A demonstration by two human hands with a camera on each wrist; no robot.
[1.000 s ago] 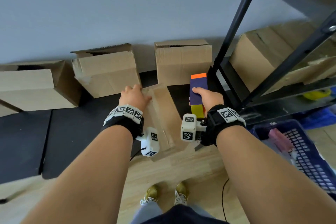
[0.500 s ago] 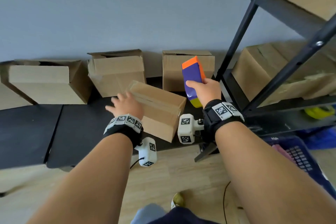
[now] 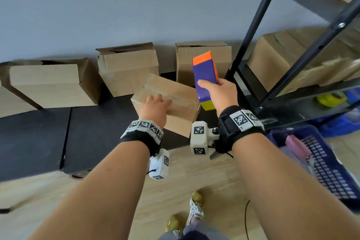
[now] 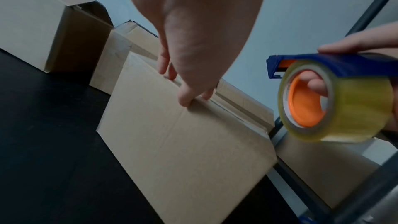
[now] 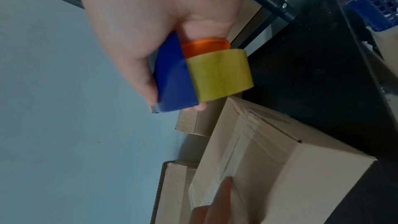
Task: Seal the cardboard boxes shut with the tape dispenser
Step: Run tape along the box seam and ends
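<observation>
Left hand (image 3: pixel 154 107) now flat on taped box (image 3: pixel 176 101), dispenser (image 3: pixel 205 78) raised beside

Pale blue-grey wall (image 3: pixel 97 6), light wood floor (image 3: pixel 194 173), black floor mats (image 3: pixel 35 138), dark metal shelving rack (image 3: pixel 303 48), blue plastic basket (image 3: pixel 331 171)

Left hand (image 3: pixel 154 108) lies flat, fingers straight; right hand (image 3: pixel 220 94) curled in a raised grip.

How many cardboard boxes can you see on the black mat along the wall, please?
4: three against the wall, a left box, a middle box and a right box, plus the taped box under the left hand. More sit on the shelving, partly hidden.
</observation>
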